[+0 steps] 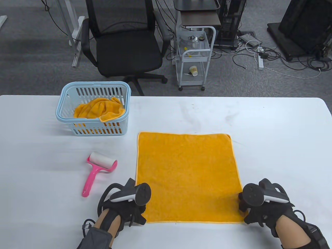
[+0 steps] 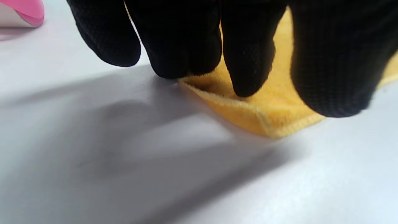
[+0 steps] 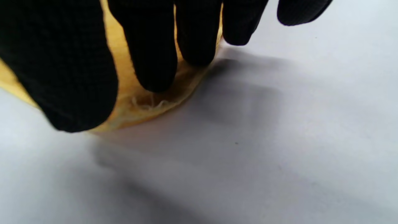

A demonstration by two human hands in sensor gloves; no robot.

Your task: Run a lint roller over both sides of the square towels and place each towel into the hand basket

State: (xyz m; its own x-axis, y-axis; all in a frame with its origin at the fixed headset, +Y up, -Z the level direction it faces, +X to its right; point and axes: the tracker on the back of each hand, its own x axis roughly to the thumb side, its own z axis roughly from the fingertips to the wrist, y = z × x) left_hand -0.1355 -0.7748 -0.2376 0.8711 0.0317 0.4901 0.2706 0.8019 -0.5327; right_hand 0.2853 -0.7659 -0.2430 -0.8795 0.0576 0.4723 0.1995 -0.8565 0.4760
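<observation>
Each hand, left hand (image 1: 124, 205) and right hand (image 1: 259, 207), pinches a near towel (image 1: 186, 176) corner.

Towel (image 1: 187, 176): flat on table (image 1: 272, 145), square, orange.
Left hand (image 1: 127, 205): at towel's near left corner.
Right hand (image 1: 259, 207): at towel's near right corner.
Roller (image 1: 97, 171): lies left of towel, apart.
Basket (image 1: 93, 109): far left, holds second towel (image 1: 99, 109).

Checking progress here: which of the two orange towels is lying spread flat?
The towel on the table, spread square between the left hand and right hand at its near corners. The other towel sits crumpled inside the blue basket.
</observation>
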